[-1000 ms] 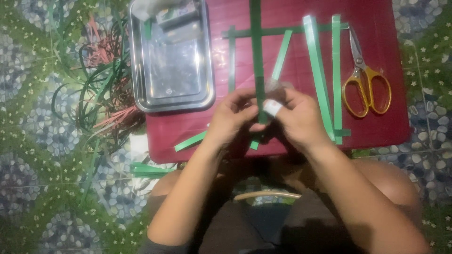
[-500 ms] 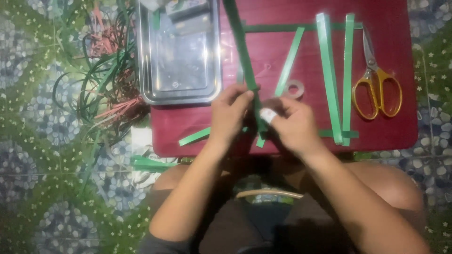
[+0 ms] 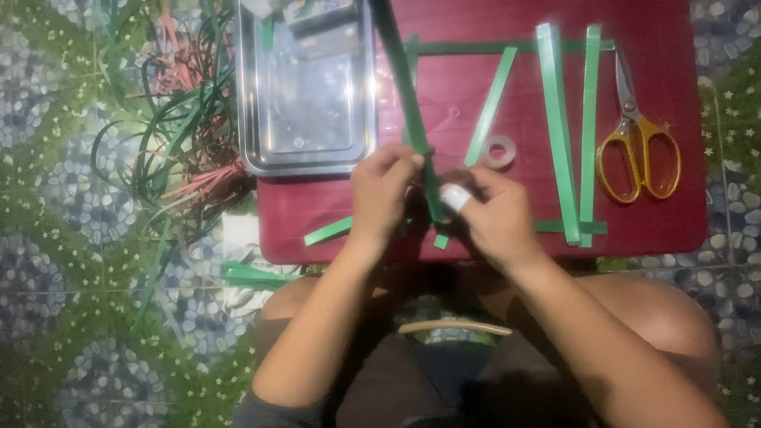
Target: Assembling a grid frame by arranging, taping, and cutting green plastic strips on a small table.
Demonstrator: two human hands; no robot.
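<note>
Both my hands meet at the near edge of a dark red table [image 3: 674,230]. My left hand [image 3: 380,194] and my right hand [image 3: 491,214] pinch a long green strip [image 3: 404,79] that runs from my fingers up and away toward the top of the view. A white bandage wraps one finger of my right hand. More green strips lie on the table: a slanted one [image 3: 491,103], two long ones [image 3: 559,127] on the right, a crosswise one [image 3: 507,46] at the back.
A metal tray [image 3: 309,154] stands at the table's back left. Yellow-handled scissors [image 3: 638,150] lie at the right. A small tape roll [image 3: 499,150] sits beside my right hand. Green and red strips [image 3: 174,135] are heaped on the patterned floor, left.
The held strip has swung from upright to leaning left toward the tray. The tape roll, hidden by my hands a second ago, shows beside my right hand.
</note>
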